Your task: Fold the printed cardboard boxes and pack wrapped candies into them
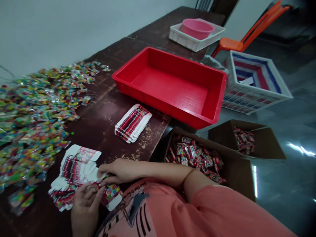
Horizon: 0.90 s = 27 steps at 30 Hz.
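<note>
Close to my body, my left hand point(86, 199) is closed round a small printed carton point(112, 194), red with coloured balls and a white end flap sticking out. My right hand point(119, 171) meets it at the carton's other end, thumb and fingers pinched together. Something small and shiny shows at those fingertips, too blurred to name. Just beyond both hands, a fanned pile of flat cartons point(74, 168) lies on the dark table point(106, 112). To the left spreads a large heap of clear packets point(46, 105) with bright multicoloured contents.
A neat stack of flat cartons point(133, 123) lies near the table edge, beside a big red tub point(170, 89). Below on the right stand cardboard boxes of filled cartons point(192, 153). Farther off are a pink basin point(197, 29), a lined white crate point(256, 82) and an orange chair point(230, 43).
</note>
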{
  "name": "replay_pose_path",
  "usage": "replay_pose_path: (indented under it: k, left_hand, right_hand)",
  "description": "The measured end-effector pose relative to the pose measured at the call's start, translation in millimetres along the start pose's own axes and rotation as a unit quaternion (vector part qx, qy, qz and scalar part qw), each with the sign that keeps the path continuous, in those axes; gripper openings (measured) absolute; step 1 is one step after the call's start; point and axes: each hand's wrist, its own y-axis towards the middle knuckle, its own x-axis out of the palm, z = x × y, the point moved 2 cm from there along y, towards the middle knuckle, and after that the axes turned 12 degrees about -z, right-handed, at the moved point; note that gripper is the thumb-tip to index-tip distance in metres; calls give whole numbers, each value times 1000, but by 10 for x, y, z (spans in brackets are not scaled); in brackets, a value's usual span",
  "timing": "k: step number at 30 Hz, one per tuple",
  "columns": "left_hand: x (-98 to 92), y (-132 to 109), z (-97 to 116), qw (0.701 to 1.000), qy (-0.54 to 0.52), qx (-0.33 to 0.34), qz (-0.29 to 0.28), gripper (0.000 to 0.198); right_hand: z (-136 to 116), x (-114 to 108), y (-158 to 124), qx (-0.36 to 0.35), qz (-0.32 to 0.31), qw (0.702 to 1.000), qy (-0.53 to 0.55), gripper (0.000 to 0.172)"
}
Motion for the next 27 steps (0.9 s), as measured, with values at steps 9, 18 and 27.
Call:
replay_pose_path:
  k: [9,18,27]
  left_hand:
    - [72,-346,-300,994,25,82,-69,51]
    - [18,-428,-542,991,2,125,-39,49]
    - [63,-436,-671,977,-176,112,-42,29]
  right_hand:
    - [324,520,-177,186,-57,813,549,38]
    - [134,574,-155,206,-27,819,535,44]
    - [206,677,-12,246,-104,843,467,35]
